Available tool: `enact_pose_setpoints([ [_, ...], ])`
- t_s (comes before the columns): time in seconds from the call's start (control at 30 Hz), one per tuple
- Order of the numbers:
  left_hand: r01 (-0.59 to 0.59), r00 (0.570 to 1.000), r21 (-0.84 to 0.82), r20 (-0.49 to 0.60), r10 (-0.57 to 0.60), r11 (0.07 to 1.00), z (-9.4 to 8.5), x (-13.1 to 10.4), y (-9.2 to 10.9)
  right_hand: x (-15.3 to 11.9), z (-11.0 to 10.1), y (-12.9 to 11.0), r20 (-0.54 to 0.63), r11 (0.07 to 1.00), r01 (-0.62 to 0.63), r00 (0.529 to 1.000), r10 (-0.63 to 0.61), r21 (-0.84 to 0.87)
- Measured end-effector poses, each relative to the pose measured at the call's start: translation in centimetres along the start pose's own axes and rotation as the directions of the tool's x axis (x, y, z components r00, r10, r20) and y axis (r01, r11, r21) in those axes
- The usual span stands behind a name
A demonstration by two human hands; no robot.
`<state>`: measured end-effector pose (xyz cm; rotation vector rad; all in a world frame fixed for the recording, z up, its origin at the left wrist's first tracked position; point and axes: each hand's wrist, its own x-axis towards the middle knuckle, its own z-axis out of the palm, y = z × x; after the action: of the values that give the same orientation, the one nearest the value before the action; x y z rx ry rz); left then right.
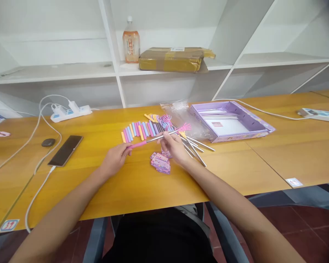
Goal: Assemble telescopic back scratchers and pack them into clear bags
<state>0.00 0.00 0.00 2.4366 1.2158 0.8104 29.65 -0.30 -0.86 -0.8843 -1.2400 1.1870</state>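
My left hand (115,157) is closed on the pink handle of a back scratcher (154,138). The scratcher has a metal rod and a pink hand-shaped head (184,127). Close to that head, my right hand (174,145) pinches the rod. Beyond my hands lies a row of coloured handles (139,130) in pink, blue, purple and yellow. Several scratcher heads (164,121) lie bunched at its right end. Loose metal rods (199,155) fan out to the right of my right hand. A stack of purple printed cards (161,163) sits just below my hands.
A purple open box (230,126) stands on the right, beside clear plastic bags (186,113). To the left are a charging phone (65,150), a black mouse-like object (48,142) and a power strip (71,113). A bottle (131,44) and taped carton (172,59) occupy the shelf.
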Motion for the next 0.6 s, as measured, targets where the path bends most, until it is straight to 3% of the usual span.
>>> enact_pose_setpoints([
  [0.23,0.016,1.000,-0.025,-0.003,-0.016,1.000,-0.3,0.3,-0.5,0.5,-0.7,-0.2,0.083,0.997,-0.061,0.995,0.058,0.041],
  [0.43,0.068,0.998,-0.059,-0.007,-0.069,0.996,-0.6,0.6,-0.6,1.8,-2.4,-0.8,-0.184,0.950,0.085,0.982,-0.030,0.299],
  [0.6,0.047,0.998,-0.008,0.043,-0.046,0.999,-0.3,0.5,0.0,1.6,-1.9,-0.1,-0.178,0.965,0.123,0.981,-0.082,0.230],
])
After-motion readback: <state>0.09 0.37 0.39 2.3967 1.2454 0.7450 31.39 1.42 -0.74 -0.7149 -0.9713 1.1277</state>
